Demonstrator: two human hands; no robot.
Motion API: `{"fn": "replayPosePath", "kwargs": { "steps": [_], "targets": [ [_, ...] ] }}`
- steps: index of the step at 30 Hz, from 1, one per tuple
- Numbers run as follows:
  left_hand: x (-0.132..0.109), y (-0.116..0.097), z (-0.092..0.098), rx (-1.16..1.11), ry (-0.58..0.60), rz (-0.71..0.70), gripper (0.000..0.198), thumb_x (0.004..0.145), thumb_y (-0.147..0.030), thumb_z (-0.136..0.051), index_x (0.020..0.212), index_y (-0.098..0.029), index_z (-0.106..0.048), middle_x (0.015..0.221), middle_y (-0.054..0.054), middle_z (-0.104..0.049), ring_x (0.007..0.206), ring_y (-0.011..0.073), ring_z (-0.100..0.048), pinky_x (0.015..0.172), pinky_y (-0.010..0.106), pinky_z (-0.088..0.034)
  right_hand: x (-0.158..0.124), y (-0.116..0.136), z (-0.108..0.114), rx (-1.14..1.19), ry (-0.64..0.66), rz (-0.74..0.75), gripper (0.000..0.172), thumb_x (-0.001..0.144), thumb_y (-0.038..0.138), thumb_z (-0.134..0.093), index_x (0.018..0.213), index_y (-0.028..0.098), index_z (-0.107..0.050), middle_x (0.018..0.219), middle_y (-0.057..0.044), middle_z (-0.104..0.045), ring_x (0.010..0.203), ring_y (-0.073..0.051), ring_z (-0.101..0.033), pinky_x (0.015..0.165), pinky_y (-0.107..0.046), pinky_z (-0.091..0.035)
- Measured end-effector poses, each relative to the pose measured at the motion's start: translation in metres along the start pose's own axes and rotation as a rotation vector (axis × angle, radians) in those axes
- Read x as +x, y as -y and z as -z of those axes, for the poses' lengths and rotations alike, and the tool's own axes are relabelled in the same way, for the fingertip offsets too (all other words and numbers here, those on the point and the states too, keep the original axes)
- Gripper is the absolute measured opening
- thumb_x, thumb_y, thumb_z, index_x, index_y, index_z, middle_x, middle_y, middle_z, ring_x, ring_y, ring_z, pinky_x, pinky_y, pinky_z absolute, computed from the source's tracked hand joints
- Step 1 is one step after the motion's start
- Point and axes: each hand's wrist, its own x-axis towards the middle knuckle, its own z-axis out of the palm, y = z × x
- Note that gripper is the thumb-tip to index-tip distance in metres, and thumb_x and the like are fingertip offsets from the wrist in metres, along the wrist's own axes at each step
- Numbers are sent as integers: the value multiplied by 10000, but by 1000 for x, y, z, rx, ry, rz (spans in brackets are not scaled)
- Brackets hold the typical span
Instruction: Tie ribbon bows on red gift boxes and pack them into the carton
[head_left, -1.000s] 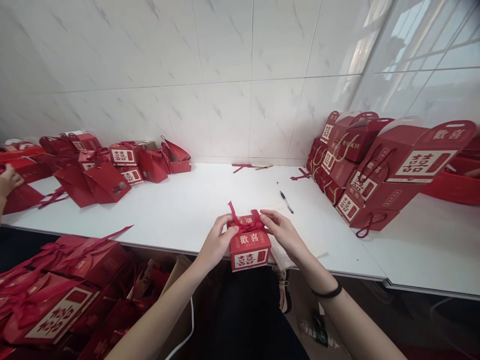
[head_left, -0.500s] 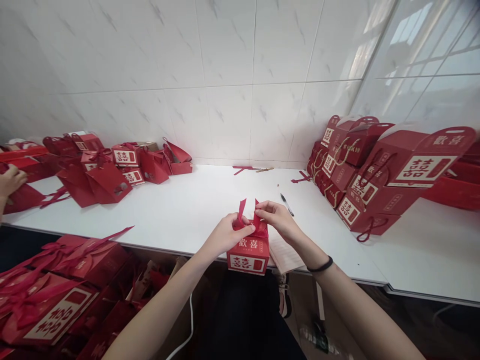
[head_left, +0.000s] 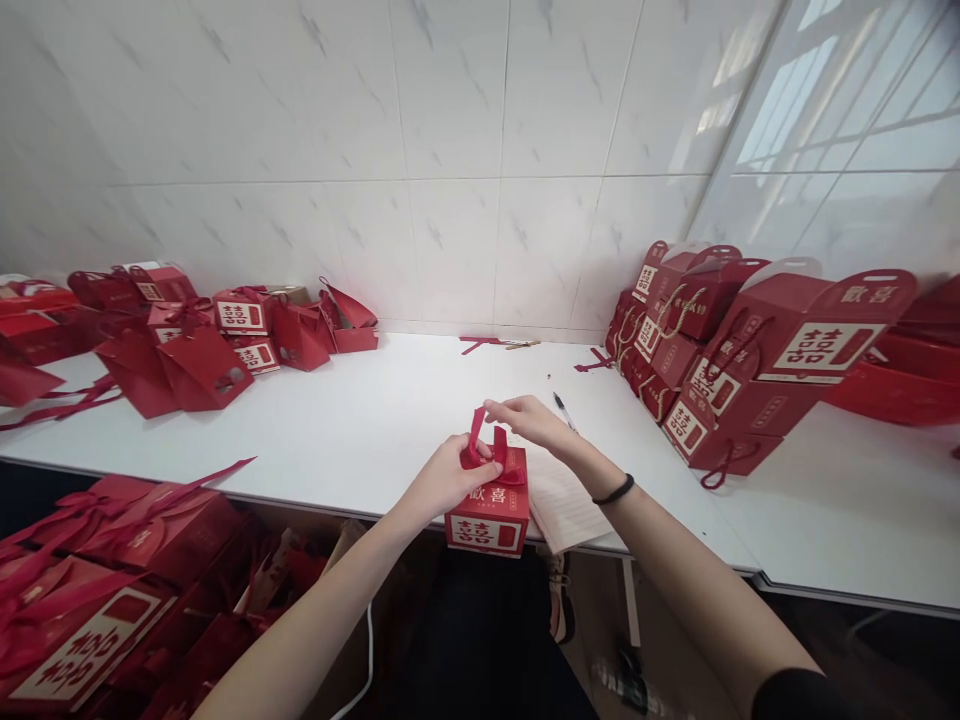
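A small red gift box (head_left: pixel 489 516) with white and gold characters sits at the near edge of the white table (head_left: pixel 390 410). A red ribbon (head_left: pixel 487 452) stands up from its top. My left hand (head_left: pixel 450 477) pinches the ribbon at the box's top left. My right hand (head_left: pixel 525 418) pinches the ribbon's upper end from above, its fingers closed on it. A black band circles my right wrist.
Red gift boxes are heaped at the back left (head_left: pixel 202 345) and stacked at the right (head_left: pixel 742 360). More red boxes with ribbons (head_left: pixel 105 570) lie below the table at left. A pen (head_left: pixel 561 408) and a lined paper sheet (head_left: pixel 562 500) lie by my right arm.
Both hands lifted from the sides of the box top to pull the ribbon ends upward. Another person's hand at the far left edge has gone out of view.
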Motion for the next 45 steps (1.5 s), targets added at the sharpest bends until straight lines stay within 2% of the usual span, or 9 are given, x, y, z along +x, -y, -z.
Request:
{"fn": "replayPosePath", "kwargs": {
  "steps": [4, 8, 16, 21, 27, 31, 34, 39, 45],
  "targets": [
    [0, 2, 0, -14, 3, -7, 271, 665, -389, -652, 730, -175, -499, 754, 23, -615, 688, 178, -598, 632, 289, -441, -4, 13, -9, 88, 136, 123, 271, 699, 406, -634, 644, 145, -583, 652, 4, -542, 609, -122, -463, 596, -264, -347],
    [-1, 4, 0, 0, 15, 20, 281, 688, -400, -648, 793, -173, -520, 812, 39, -631, 719, 184, -612, 647, 295, -454, -5, 10, -10, 224, 83, 193, 231, 679, 378, -611, 649, 166, -522, 657, 21, -508, 641, -120, -454, 634, -266, -339],
    [-1, 6, -1, -18, 13, 33, 279, 706, -385, -654, 825, -172, -520, 834, 47, -640, 727, 189, -629, 655, 298, -471, -4, -2, -9, 202, 37, 48, 227, 688, 379, -529, 616, 165, -502, 693, -2, -536, 683, -135, -464, 674, -282, -332],
    [-4, 7, -1, -67, 0, 62, 467, 714, -392, -659, 1084, -222, -431, 834, 14, -645, 660, 179, -635, 605, 297, -484, 1, -9, -11, 186, 39, -21, 207, 673, 356, -560, 617, 163, -512, 669, 12, -516, 670, -126, -458, 675, -272, -346],
    [-4, 3, 1, 65, -2, -61, 350, 735, -317, -632, 1066, -215, -585, 1169, 84, -577, 1044, 248, -567, 893, 376, -438, 2, -16, -14, 154, 92, -107, 208, 713, 339, -604, 650, 145, -567, 699, -23, -582, 664, -136, -521, 633, -251, -400],
    [-3, 1, 1, 27, -3, -36, 386, 720, -317, -648, 1087, -206, -604, 1207, 96, -563, 1059, 258, -560, 917, 383, -432, 3, -25, -3, 82, 35, -218, 360, 822, 492, -521, 799, 140, -595, 849, -88, -635, 683, -148, -573, 611, -255, -428],
    [-3, 1, 0, -27, 11, -20, 393, 709, -301, -662, 1086, -199, -609, 1192, 94, -577, 1013, 245, -586, 884, 368, -457, 0, -32, 9, 20, 56, -289, 525, 815, 618, -472, 750, 117, -616, 789, -121, -645, 604, -154, -569, 566, -271, -425],
    [-3, 0, 0, -13, 17, -11, 425, 735, -322, -632, 1145, -217, -587, 1205, 91, -564, 1017, 247, -582, 858, 363, -474, -8, -32, 13, 31, 186, -200, 415, 768, 524, -594, 635, 131, -617, 683, -48, -623, 632, -130, -547, 610, -249, -414],
    [-5, 2, 1, 63, 27, -32, 466, 757, -351, -614, 1214, -283, -559, 1250, 79, -517, 1067, 250, -551, 921, 376, -434, -3, -30, -2, 105, 198, -108, 287, 740, 388, -603, 606, 136, -571, 553, 13, -538, 526, -91, -459, 542, -225, -368]
  ]
}}
